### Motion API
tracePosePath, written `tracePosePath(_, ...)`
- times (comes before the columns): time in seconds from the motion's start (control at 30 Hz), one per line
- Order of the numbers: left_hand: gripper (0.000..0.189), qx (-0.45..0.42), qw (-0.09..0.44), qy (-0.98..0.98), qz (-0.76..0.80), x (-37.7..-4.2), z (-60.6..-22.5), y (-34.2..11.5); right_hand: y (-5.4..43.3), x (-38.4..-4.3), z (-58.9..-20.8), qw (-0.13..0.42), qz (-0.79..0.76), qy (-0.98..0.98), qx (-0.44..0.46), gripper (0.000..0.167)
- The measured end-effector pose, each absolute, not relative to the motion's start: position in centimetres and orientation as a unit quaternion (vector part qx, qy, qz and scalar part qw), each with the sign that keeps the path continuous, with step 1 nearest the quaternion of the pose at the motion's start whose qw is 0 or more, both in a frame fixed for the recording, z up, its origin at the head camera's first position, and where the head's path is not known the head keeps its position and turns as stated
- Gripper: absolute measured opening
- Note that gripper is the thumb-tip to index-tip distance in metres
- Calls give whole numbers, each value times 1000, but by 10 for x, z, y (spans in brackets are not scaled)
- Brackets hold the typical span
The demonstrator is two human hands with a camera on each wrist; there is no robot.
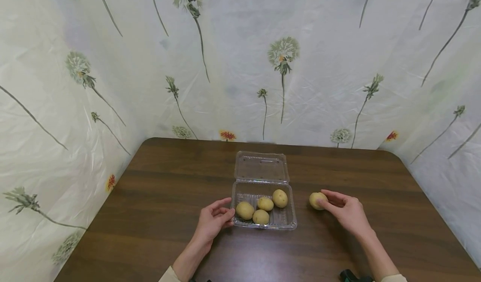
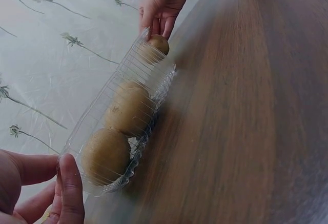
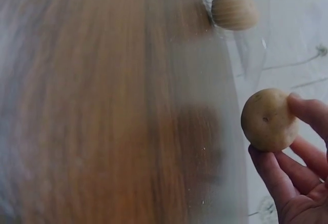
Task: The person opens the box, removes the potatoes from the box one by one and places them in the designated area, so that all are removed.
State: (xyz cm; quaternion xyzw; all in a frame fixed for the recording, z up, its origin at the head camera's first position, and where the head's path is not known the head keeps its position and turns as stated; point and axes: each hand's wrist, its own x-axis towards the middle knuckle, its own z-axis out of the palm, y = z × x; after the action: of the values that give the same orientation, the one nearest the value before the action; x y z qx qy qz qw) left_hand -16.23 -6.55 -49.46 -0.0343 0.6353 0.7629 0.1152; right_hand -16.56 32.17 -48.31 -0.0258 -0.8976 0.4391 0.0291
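A clear plastic clamshell container (image 1: 283,226) lies on the table with its lid (image 1: 262,168) folded back, away from the person. Several potatoes (image 1: 245,210) sit inside, mostly toward the left and middle. My left hand (image 1: 213,222) pinches the container's left front edge between thumb and fingers, as the left wrist view shows up close. Right of the container, my right hand (image 1: 349,215) grips a single round potato (image 3: 269,120) by its fingertips. That potato is outside the container, a short gap from its right wall.
The dark wooden table (image 1: 180,173) has rounded far corners. Behind and beside it hangs a pale sheet (image 1: 233,56) printed with dandelions. A dark object (image 1: 349,275) shows at the bottom edge near the right wrist.
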Motion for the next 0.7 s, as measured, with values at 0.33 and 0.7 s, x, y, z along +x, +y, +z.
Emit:
tracePosePath(0.33,45,-33,115,637,761,-162,-494,-66,327,-167,-487,30,423,-905,-29,59)
tracePosePath(0.7,45,-33,117,637,761,-161,-493,-66,329,-167,-490,33,419,-907,-38,60)
